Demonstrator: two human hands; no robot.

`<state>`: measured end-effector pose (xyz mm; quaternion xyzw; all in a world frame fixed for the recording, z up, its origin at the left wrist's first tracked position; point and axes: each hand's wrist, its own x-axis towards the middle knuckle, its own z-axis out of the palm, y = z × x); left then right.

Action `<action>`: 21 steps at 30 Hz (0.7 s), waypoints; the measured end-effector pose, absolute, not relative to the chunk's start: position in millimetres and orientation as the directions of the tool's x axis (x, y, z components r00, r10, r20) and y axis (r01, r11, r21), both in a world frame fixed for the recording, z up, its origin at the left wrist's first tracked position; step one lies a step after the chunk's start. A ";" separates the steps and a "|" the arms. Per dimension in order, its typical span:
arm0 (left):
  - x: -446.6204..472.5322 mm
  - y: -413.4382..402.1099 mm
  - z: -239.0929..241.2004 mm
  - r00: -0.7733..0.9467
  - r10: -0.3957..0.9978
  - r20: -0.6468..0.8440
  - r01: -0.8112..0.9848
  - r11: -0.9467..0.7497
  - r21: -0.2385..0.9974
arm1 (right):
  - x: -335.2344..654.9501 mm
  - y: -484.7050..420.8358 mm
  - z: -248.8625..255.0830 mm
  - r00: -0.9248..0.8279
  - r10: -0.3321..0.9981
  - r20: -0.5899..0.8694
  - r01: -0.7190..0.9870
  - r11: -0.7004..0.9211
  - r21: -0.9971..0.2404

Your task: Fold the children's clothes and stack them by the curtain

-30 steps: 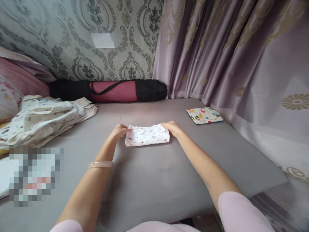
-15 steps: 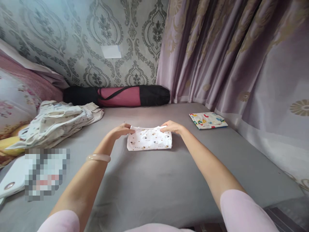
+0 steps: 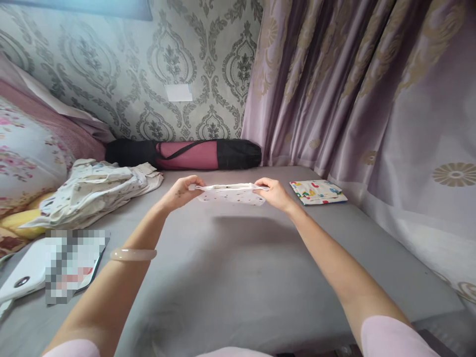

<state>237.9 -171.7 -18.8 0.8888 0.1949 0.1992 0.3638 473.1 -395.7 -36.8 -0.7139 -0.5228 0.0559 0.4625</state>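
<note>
Folded white garment (image 3: 231, 193) hangs pinched between both hands' fingers (image 3: 193, 184).

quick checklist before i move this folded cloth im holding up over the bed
1. Left hand pinching the left end of the folded cloth: ok
2. Right hand pinching its right end: ok
3. Cloth held off the grey sheet, shadow beneath it: ok
4. Folds neat on the underside: cannot tell, it is seen nearly edge-on
5. Bare sheet beside the colourful folded piece: ok
6. Loose clothes pile apart from both hands: ok
</note>
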 end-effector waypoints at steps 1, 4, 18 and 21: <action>234.7 -173.5 -28.2 0.845 0.463 0.267 0.190 -0.727 0.660 | 468.7 -400.5 -45.0 0.399 0.799 0.450 0.750 -0.002 -0.661; 218.3 -183.9 -66.3 0.894 0.289 0.341 0.129 -0.897 0.422 | 451.2 -422.2 -78.9 0.172 0.895 0.412 0.868 0.060 -0.493; 181.7 -200.2 -111.4 0.940 0.254 0.229 0.159 -0.917 0.365 | 413.6 -449.6 -100.3 0.272 0.951 0.144 0.856 -0.171 -0.487; 207.5 -214.2 -109.2 0.929 0.277 0.244 0.174 -0.912 0.373 | 402.7 -419.6 -101.5 0.377 0.902 0.212 0.828 -0.225 -0.513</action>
